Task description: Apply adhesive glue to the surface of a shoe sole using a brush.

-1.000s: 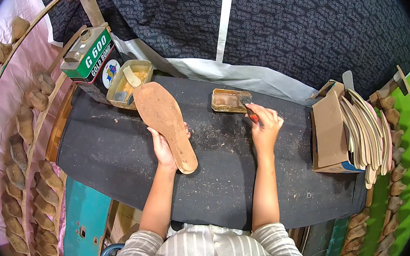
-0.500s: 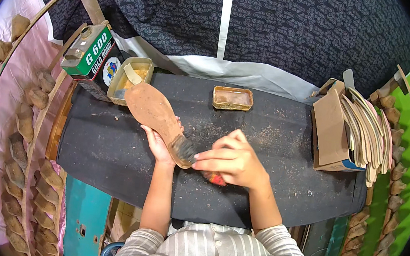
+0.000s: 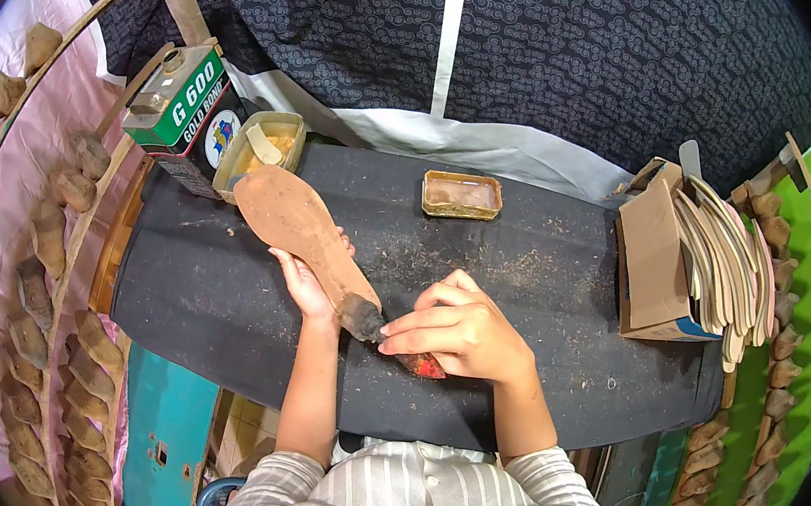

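A brown shoe sole (image 3: 292, 219) lies slantwise over the table, its broad end pointing up and left. My left hand (image 3: 308, 287) grips it by the narrower middle, thumb on the near edge and fingertips showing past the far edge. In my right hand (image 3: 464, 333) is a brush (image 3: 425, 365) with a red, mottled handle, pinched between closed fingers. Its dark bristles press against the narrow heel end of the sole and cover that tip.
Behind the sole stand a yellowish tub (image 3: 284, 135) with a flat spreader and a green-and-black metal can (image 3: 182, 121). A small rectangular dish (image 3: 462, 196) sits farther back. At right, a cardboard box (image 3: 656, 265) holds several sole pieces. Wooden shoe lasts (image 3: 49, 240) line racks on both sides.
The brush has slid down toward the tip of the heel end. The sole has shifted slightly left, its broad end now overlapping the tub's near edge. Both hands keep their hold.
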`<state>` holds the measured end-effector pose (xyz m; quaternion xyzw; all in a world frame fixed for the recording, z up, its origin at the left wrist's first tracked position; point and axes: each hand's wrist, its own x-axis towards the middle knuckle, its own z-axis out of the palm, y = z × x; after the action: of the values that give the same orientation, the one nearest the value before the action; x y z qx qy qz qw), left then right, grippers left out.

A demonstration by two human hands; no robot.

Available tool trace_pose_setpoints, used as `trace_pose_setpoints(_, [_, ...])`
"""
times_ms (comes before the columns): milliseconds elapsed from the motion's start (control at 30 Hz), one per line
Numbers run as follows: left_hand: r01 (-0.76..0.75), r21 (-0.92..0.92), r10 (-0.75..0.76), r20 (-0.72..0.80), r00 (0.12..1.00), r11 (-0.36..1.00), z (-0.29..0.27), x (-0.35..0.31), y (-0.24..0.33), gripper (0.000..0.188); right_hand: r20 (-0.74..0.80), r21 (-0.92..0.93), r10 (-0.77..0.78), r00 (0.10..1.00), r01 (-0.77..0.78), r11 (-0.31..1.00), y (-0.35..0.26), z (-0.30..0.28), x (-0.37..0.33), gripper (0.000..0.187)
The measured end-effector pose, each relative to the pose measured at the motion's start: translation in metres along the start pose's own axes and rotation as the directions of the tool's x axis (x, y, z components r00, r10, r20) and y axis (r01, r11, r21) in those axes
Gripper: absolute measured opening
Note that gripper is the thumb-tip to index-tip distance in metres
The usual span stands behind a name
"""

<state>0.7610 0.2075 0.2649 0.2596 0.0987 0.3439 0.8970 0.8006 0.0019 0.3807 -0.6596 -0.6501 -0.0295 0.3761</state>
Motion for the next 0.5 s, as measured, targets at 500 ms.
trace_pose_setpoints(500, [-0.008,-0.021,0.007,-0.038,0.999,1.0,-0.004,0.002,0.001,0.08,-0.036,-0.113,0.069,0.997,-0.073,0.991,0.006,-0.008,-0.005,0.03])
